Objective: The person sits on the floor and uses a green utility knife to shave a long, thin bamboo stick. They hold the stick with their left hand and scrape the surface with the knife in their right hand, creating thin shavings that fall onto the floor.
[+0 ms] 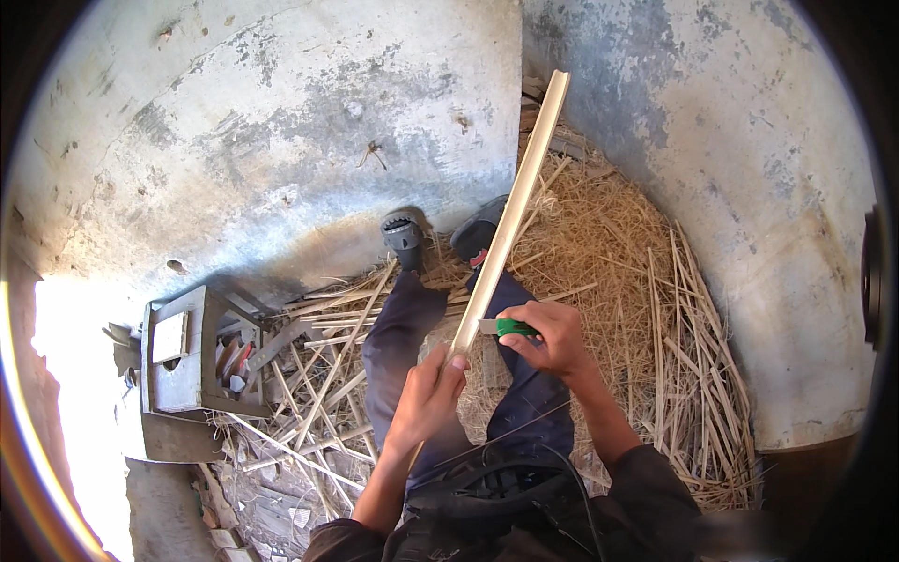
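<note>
A long, pale split bamboo strip (515,206) slants from my lap up toward the far wall, with a hollow groove along its face. Around its near end my left hand (433,389) is closed, thumb on top. My right hand (548,337) grips a knife (515,327) with a green handle. Its short, flat blade points left and meets or nearly meets the strip's right edge, just beyond my left hand; I cannot tell whether it cuts in. My legs in dark trousers lie beneath the strip.
Fine shavings (599,225) pile up ahead and to the right, bordered by long thin strips (698,375). More loose strips (318,393) cross the floor at left. An upturned wooden stool or box (178,375) holding odds and ends stands left. Worn plaster walls (309,122) close in the far side.
</note>
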Available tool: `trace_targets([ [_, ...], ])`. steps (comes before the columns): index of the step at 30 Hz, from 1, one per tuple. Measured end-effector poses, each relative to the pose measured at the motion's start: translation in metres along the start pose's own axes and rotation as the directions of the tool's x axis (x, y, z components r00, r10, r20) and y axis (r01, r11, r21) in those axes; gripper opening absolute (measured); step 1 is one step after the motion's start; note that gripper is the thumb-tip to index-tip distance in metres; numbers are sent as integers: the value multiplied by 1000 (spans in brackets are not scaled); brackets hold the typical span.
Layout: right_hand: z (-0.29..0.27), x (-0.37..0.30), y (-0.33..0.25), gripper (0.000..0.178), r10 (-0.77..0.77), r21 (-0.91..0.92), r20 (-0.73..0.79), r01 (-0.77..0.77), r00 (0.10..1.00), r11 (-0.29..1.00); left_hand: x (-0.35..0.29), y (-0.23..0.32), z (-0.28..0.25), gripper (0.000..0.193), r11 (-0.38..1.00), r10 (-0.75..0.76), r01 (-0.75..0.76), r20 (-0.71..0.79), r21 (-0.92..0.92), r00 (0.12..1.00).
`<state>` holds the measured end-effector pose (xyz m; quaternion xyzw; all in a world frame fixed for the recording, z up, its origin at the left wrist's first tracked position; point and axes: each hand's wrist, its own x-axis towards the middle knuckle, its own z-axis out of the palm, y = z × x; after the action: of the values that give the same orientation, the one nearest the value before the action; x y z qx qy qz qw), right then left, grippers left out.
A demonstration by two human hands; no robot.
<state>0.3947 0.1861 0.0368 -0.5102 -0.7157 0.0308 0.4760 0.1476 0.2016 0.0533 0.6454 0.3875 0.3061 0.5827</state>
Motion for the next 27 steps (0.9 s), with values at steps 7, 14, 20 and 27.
trace_targets([
  [7,7,8,3,32,48,5,-128,-48,991,999,0,6,1,31,1000,-7,7,8,20,1000],
  [14,-11,15,17,34,147,68,-195,-136,970,988,-13,8,2,34,992,-128,127,80,20,988],
  [20,-16,11,23,33,105,11,-179,-104,978,994,-19,2,3,33,987,-143,151,124,-59,982],
  [27,-21,8,14,30,112,82,-194,-97,975,992,-28,16,3,34,967,-245,252,160,-28,956],
])
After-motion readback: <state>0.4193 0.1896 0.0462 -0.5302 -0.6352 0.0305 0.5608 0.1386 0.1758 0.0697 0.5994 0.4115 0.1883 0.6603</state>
